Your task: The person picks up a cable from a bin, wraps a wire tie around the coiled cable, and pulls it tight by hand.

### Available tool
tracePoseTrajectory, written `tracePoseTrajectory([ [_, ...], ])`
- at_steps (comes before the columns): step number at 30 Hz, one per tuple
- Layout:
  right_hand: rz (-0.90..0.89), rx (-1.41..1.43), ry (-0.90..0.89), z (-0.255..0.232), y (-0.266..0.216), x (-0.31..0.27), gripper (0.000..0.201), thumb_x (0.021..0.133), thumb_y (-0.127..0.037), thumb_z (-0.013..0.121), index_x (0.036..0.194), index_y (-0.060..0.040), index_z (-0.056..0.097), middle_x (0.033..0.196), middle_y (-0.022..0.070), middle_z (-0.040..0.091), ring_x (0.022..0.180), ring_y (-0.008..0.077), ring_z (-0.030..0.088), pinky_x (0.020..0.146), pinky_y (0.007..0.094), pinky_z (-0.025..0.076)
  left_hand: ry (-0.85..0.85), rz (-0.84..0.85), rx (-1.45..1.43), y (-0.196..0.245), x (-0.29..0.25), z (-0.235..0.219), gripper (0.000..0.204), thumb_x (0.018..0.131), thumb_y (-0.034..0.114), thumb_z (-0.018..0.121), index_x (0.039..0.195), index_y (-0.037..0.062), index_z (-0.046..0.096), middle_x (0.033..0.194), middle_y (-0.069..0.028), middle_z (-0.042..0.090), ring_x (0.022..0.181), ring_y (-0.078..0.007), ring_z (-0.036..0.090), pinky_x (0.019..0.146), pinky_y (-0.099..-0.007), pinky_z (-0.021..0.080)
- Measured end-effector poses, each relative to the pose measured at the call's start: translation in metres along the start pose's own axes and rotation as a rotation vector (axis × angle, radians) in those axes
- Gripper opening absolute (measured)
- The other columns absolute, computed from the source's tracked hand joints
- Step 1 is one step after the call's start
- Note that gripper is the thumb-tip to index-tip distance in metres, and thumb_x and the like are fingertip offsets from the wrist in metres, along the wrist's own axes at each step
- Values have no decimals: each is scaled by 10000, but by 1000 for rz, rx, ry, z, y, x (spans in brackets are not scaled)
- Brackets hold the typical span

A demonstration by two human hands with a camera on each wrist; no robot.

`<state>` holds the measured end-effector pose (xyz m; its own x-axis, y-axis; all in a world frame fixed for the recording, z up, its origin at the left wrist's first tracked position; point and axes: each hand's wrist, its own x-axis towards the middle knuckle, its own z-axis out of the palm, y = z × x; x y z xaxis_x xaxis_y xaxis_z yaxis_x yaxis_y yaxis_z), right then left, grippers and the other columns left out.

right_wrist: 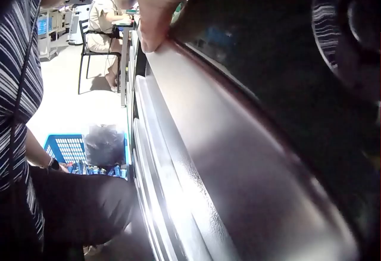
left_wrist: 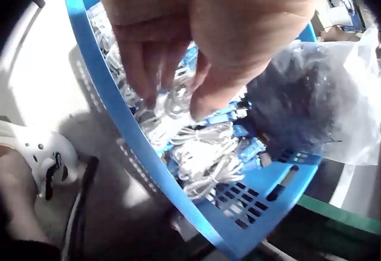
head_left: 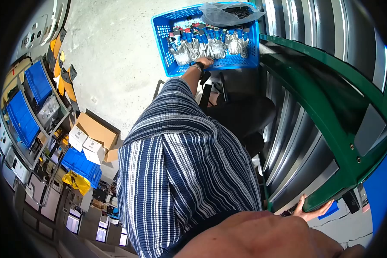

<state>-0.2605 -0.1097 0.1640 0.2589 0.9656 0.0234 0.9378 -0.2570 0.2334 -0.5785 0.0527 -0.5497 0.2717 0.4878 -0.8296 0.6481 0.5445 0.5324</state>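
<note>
Inside the blue basket [head_left: 160, 47], my left hand [head_left: 205, 62] is at the near row of white cable bundles [head_left: 182, 56] with blue connectors. The left wrist view shows the thumb and fingers of that hand [left_wrist: 208, 29] pinching a looped white cable bundle [left_wrist: 177, 103] above other bundles [left_wrist: 208, 157]. My right hand [head_left: 311, 210] rests on the end of the green frame [head_left: 327, 189], its fingers extended. In the right wrist view this hand [right_wrist: 158, 11] touches the end of a metal strip [right_wrist: 208, 112]; part of the hand is out of view.
A clear plastic bag [head_left: 223, 15] with dark items lies at the basket's far right. Metal rollers [head_left: 288, 146] run along the right side. An open cardboard box [head_left: 99, 129] and blue bins [head_left: 21, 116] stand at the left. Someone sits on a chair [right_wrist: 89, 52] in the background.
</note>
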Motion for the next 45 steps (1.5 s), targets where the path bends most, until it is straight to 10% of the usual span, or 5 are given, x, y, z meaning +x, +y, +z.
tracePoseTrajectory([
  [15, 30, 75, 50, 7, 5, 1, 897, 715, -253, 813, 1433, -3, 337, 1475, 201, 332, 1352, 367, 326, 1109, 461, 271, 112, -94, -164, 5, -41, -13, 251, 862, 253, 637, 1077, 146, 710, 954, -39, 709, 931, -173, 654, 816, -327, 493],
  [27, 66, 204, 138, 12, 32, -23, 875, 682, -269, 808, 1440, -171, 381, 1479, 120, 343, 1358, 335, 324, 1077, 470, 281, -476, 1182, -645, 392, -416, -88, 414, 925, 160, 586, 1293, -18, 524, 1258, -146, 589, 1163, -224, 566, 975, -341, 449],
  [35, -251, 800, 846, -46, 19, -102, 706, 849, -471, 647, 1340, -5, 445, 1267, 233, 539, 1185, 355, 529, 1062, 462, 349, -724, 1830, -389, 430, -508, -34, 544, 864, 239, 657, 1276, -80, 499, 1234, -247, 562, 1169, -343, 557, 1002, -436, 441],
  [39, -475, 574, 238, -96, 23, -167, 432, 927, -413, 563, 1095, -16, 573, 1092, 241, 559, 878, 277, 611, 923, 491, 408, -538, 1989, -312, 445, -549, 17, 754, 825, 340, 722, 1399, 8, 365, 1254, -251, 523, 1098, -349, 553, 884, -466, 478],
  [45, -404, 1090, 266, -9, 58, -144, 329, 933, -327, 569, 1108, -50, 591, 1055, 171, 586, 856, 208, 597, 839, 391, 458, -884, 2277, -262, 464, -535, 78, 707, 877, 285, 688, 1434, 53, 319, 1373, -274, 455, 1206, -407, 520, 997, -514, 450],
])
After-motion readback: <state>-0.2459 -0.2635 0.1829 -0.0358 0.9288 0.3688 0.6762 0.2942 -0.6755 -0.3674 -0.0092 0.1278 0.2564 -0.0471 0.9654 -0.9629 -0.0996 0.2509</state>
